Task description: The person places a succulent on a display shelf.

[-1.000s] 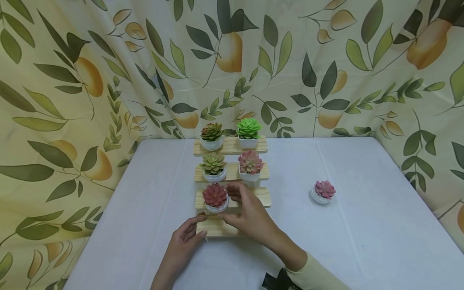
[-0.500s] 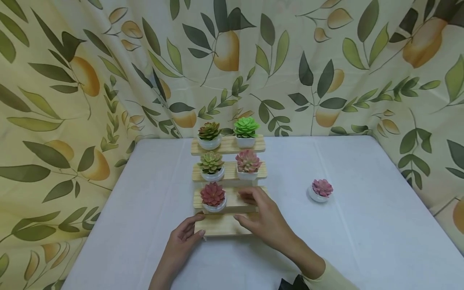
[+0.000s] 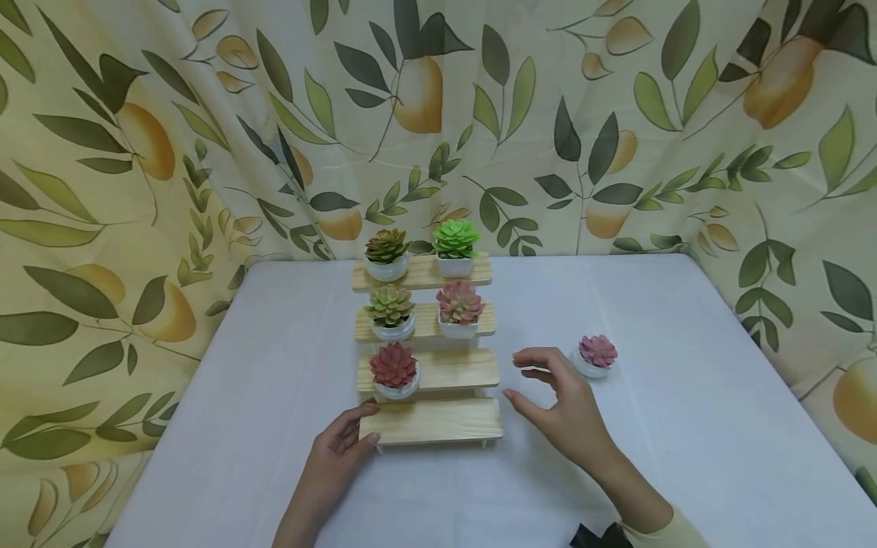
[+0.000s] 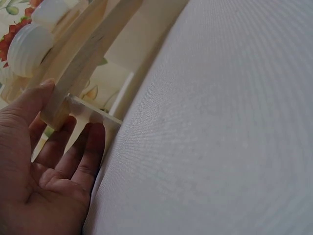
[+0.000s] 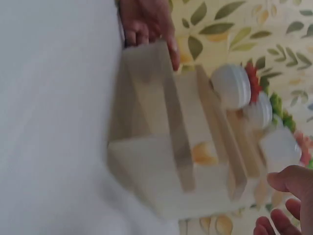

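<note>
A stepped wooden plant stand (image 3: 430, 421) has several tiers holding small potted succulents. My left hand (image 3: 336, 449) grips its lowest tier at the left end; in the left wrist view the thumb lies on the board and the fingers curl beneath. The red succulent (image 3: 393, 365) in a round white pot sits at the left of the third tier down. My right hand (image 3: 565, 411) holds nothing, fingers spread and bent, between the stand and a pink-purple succulent (image 3: 598, 352) in a white pot on the table.
The upper tiers carry a brownish-green succulent (image 3: 387, 246), a bright green succulent (image 3: 455, 240), a pale green succulent (image 3: 390, 304) and a pink succulent (image 3: 460, 301). A white cloth covers the table (image 3: 274, 342). Behind hangs a leaf-and-fruit patterned curtain (image 3: 521, 175).
My right hand has moved away from the red succulent, rightward past the stand toward the pink-purple succulent. The left hand keeps its place on the stand. The head view has shifted slightly.
</note>
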`<state>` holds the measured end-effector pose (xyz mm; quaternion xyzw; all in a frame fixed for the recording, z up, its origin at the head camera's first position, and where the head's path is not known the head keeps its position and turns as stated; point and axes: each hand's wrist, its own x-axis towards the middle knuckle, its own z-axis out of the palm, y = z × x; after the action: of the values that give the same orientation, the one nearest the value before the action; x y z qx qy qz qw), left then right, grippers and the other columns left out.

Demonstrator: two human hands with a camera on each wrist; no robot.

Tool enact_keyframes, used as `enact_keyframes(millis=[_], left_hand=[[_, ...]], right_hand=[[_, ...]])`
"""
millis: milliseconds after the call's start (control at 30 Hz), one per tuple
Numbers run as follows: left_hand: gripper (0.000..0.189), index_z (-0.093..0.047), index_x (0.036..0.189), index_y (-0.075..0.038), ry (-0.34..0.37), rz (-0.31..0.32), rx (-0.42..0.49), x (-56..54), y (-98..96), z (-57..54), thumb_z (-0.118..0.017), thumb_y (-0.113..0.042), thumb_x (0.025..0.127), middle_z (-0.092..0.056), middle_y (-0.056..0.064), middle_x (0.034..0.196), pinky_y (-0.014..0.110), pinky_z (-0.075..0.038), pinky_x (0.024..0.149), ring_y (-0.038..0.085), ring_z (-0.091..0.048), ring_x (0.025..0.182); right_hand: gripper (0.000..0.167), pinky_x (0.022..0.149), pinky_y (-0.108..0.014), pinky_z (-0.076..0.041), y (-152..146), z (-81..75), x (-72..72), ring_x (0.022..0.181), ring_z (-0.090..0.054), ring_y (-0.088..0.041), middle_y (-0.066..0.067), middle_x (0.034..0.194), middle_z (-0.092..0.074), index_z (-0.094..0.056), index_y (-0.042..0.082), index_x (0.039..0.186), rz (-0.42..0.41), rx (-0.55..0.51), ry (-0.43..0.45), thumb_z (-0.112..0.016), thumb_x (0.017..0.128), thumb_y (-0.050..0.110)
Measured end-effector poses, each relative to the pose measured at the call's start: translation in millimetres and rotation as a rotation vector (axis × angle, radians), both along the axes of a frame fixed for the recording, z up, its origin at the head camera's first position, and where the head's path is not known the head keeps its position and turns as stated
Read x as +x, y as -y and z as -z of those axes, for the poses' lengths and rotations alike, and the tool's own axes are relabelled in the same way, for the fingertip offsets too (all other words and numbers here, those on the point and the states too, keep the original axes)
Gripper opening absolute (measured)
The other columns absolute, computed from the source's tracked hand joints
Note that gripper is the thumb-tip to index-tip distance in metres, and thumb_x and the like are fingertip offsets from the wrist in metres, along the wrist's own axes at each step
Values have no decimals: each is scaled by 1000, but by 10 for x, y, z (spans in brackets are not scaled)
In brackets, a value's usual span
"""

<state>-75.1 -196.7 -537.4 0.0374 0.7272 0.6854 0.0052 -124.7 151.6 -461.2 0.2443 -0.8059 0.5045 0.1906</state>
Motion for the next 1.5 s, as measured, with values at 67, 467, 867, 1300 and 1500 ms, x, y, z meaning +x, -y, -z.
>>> enact_keyframes(millis=[67,467,867,1300,1500], left_hand=[[37,-68,130,-9,-1,-2,1,2,6,5,-77,-10,94,-57,11,146,26,-37,113,20,-45,142],[37,-68,129,-7,7,-23,-6,0,-1,-14,-77,-8,94,-59,10,144,26,-40,111,17,-48,139],[37,-67,129,-7,24,-30,-15,9,-25,-31,-77,-8,94,-63,7,140,23,-36,112,19,-47,140],[37,-67,129,-6,62,-31,0,4,-25,-21,-77,-8,94,-62,8,141,23,-35,113,19,-45,141],[36,-68,129,-8,63,-29,-6,4,-23,-15,-77,-10,94,-61,7,142,23,-35,113,19,-46,141]], right_hand=[[56,94,-23,-55,-105,43,-15,109,-63,-22,-8,120,-64,-62,-3,121,55,4,2,-86,73,-17],[51,93,-11,-49,-779,142,-30,122,-57,-14,-14,128,-64,-59,-5,126,337,17,106,-83,81,-11],[64,89,-8,-45,-1213,270,-4,114,-56,-25,-16,136,-57,-52,2,141,516,44,345,-85,89,20],[71,93,-7,-46,-1253,342,-106,128,-53,-42,-20,145,-54,-46,1,149,434,28,437,-83,91,23],[74,90,-4,-44,-1233,398,-161,131,-52,-43,-20,148,-51,-44,2,151,406,20,451,-84,91,22]])
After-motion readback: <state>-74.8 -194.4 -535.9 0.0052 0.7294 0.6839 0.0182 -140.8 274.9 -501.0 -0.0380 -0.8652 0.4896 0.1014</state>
